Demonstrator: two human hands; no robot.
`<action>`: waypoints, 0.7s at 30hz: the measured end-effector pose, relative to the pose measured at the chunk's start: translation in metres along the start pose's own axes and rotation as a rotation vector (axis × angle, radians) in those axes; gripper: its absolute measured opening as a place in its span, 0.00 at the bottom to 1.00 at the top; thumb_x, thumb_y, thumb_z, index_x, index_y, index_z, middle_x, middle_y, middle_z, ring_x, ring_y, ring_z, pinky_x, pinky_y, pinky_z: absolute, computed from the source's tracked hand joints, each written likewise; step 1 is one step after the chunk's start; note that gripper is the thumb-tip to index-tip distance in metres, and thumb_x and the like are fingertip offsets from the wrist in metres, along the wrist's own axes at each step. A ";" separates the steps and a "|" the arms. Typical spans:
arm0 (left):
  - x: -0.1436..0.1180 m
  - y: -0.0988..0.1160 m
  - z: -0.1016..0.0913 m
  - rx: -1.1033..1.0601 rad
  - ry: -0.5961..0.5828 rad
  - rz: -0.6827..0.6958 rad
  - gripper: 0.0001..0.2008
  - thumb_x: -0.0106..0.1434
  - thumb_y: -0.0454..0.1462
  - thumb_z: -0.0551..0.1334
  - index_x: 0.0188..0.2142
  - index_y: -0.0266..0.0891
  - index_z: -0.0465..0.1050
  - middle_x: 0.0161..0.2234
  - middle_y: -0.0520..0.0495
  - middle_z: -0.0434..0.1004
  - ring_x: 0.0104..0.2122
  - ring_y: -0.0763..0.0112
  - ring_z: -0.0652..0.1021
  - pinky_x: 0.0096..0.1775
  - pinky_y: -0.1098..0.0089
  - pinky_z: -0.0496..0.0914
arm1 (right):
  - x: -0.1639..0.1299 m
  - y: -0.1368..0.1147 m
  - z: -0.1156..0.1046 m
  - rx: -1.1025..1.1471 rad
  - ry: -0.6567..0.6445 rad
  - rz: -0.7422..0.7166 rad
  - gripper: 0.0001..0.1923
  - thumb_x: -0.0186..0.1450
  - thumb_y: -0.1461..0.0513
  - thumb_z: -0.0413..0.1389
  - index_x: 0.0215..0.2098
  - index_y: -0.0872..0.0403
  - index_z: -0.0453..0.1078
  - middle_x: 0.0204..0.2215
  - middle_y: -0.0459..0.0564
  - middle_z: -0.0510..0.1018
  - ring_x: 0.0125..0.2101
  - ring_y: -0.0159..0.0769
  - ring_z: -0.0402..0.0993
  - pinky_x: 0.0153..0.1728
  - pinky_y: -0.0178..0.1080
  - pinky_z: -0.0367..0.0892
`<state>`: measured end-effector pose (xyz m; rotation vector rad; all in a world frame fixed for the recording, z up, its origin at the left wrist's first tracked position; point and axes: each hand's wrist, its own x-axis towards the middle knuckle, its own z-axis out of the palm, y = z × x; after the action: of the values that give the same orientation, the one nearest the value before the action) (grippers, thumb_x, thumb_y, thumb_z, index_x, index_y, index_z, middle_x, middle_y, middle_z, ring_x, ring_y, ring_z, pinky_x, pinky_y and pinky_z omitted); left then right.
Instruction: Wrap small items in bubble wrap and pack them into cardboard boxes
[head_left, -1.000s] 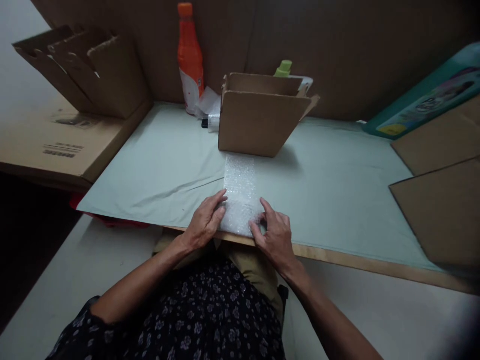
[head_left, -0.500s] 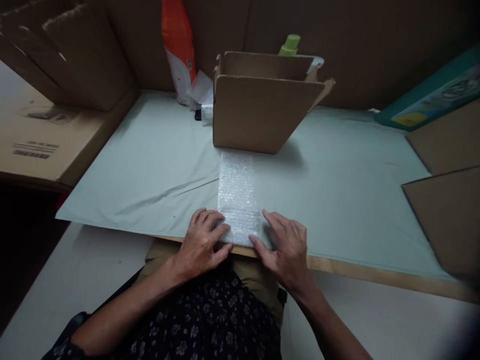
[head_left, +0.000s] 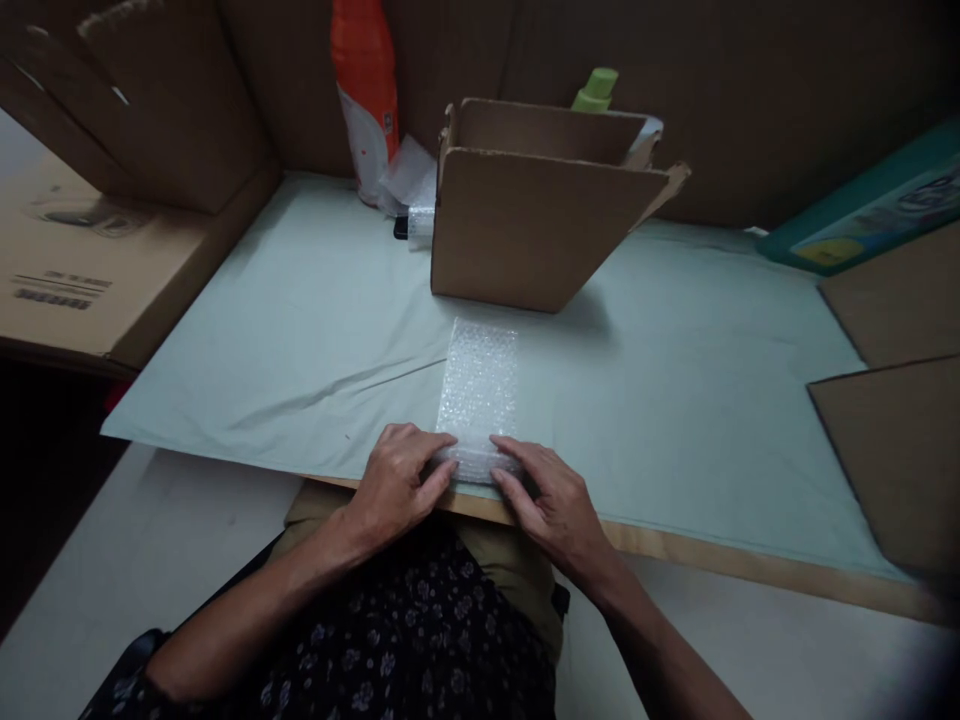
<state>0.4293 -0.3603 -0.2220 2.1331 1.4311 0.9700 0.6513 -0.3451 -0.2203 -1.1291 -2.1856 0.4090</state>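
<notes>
A strip of clear bubble wrap (head_left: pixel 481 380) lies on the pale green cloth near the table's front edge. Its near end is folded or rolled over into a thick band across the strip. My left hand (head_left: pixel 400 470) pinches the left end of that band between thumb and fingers. At the right end my right hand (head_left: pixel 551 490) grips it the same way, thumb below and index finger above. Whether anything lies inside the roll, I cannot make out. The far part of the strip rests flat, just in front of an open cardboard box (head_left: pixel 540 230).
Behind the box stand an orange bottle (head_left: pixel 365 90) and a bottle with a lime-green cap (head_left: pixel 596 88). A crumpled piece of bubble wrap (head_left: pixel 411 180) sits beside the box. Large cartons (head_left: pixel 67 260) flank the left; a teal package (head_left: pixel 862 215) and cardboard flaps (head_left: pixel 892 440) the right.
The near end of the bubble wrap has been turned up into a thicker roll. My right hand has come in to its right end, and both hands now pinch it.
</notes>
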 end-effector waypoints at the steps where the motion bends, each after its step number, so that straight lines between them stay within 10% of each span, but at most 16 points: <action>1: 0.003 -0.001 0.002 0.041 -0.005 -0.018 0.11 0.68 0.35 0.61 0.48 0.36 0.75 0.34 0.46 0.80 0.35 0.63 0.77 0.41 0.61 0.69 | 0.000 0.000 0.000 -0.048 0.047 0.002 0.16 0.71 0.63 0.55 0.57 0.52 0.68 0.46 0.54 0.81 0.44 0.42 0.78 0.43 0.45 0.74; 4: 0.012 -0.003 0.007 0.172 -0.022 -0.077 0.15 0.68 0.36 0.61 0.53 0.37 0.72 0.40 0.43 0.79 0.38 0.60 0.77 0.42 0.59 0.69 | -0.003 0.000 -0.001 -0.205 0.159 -0.049 0.18 0.69 0.63 0.58 0.57 0.54 0.68 0.49 0.59 0.78 0.48 0.47 0.76 0.46 0.49 0.71; 10: 0.007 -0.005 0.003 0.136 0.062 0.059 0.17 0.67 0.40 0.63 0.53 0.36 0.72 0.52 0.36 0.73 0.51 0.54 0.74 0.51 0.55 0.69 | -0.004 0.001 0.000 -0.273 -0.014 -0.168 0.15 0.68 0.64 0.59 0.53 0.53 0.70 0.49 0.55 0.81 0.52 0.49 0.74 0.53 0.53 0.65; 15: -0.004 -0.003 -0.009 -0.002 -0.046 0.099 0.13 0.69 0.35 0.60 0.52 0.38 0.72 0.42 0.43 0.79 0.44 0.60 0.75 0.48 0.57 0.68 | 0.001 -0.002 -0.002 -0.065 -0.033 -0.086 0.11 0.71 0.64 0.56 0.51 0.51 0.71 0.39 0.49 0.83 0.40 0.40 0.78 0.46 0.47 0.69; 21: 0.012 -0.013 0.003 0.137 0.028 -0.038 0.15 0.69 0.37 0.59 0.54 0.36 0.72 0.44 0.40 0.78 0.43 0.57 0.75 0.46 0.55 0.70 | 0.002 -0.002 0.000 -0.237 0.058 -0.099 0.19 0.70 0.59 0.58 0.58 0.53 0.67 0.53 0.60 0.77 0.52 0.49 0.74 0.50 0.52 0.68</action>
<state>0.4259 -0.3441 -0.2288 2.1880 1.5877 0.9146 0.6494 -0.3446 -0.2190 -1.1342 -2.2709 0.0743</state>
